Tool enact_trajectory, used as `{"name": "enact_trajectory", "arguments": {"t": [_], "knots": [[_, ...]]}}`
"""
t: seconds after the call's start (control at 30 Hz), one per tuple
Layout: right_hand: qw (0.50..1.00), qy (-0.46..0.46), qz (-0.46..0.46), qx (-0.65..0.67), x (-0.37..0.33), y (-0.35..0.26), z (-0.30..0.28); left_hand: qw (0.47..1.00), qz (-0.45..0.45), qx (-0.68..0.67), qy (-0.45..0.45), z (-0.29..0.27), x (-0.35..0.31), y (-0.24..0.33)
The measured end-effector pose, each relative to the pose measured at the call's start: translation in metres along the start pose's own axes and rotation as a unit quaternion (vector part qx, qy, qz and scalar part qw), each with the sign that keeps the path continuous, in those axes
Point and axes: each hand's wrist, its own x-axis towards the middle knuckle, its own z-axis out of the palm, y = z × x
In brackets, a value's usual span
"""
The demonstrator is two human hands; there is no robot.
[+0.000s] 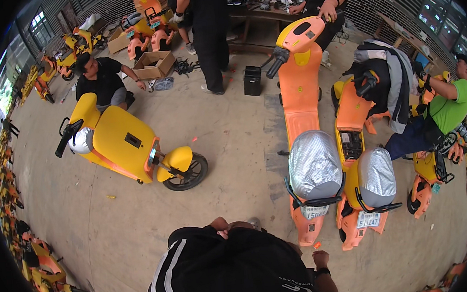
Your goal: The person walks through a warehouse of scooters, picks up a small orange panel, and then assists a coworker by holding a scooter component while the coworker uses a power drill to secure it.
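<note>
Bent in front of my chest, my left hand (219,226) shows just past my dark striped sleeve; most of its fingers are hidden. Low on the right, my right hand (320,258) is curled into a fist, a dark band at the wrist, and its palm is out of sight. Beyond it lies a small orange scrap (317,245) on the floor. Nearest to that hand are the tail ends of an orange scooter (300,105) and a yellow-orange scooter (351,112), both with silver seat covers. The second has an opened floor compartment. Neither hand touches them.
A yellow scooter (128,135) stands ahead left, a crouching person (102,77) behind it. Another person grips the orange scooter's front. A person in green (450,107) sits at right. A cardboard box (154,65), black case (252,81) and workbench (253,14) are farther back.
</note>
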Motion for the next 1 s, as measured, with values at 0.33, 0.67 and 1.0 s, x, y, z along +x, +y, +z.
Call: {"name": "enact_trajectory", "arguments": {"t": [0.33, 0.67, 1.0], "knots": [[0.995, -0.080, -0.010, -0.064, 0.000, 0.002, -0.002, 0.988, -0.106, -0.113, -0.016, -0.029, -0.007, 0.037], [0.928, -0.345, 0.143, -0.014, 0.016, -0.024, -0.010, 0.865, -0.174, -0.430, 0.192, -0.025, -0.096, 0.045], [0.916, -0.365, -0.032, -0.165, 0.030, -0.096, 0.043, 0.743, -0.310, -0.527, 0.273, 0.085, -0.255, 0.065]]}}
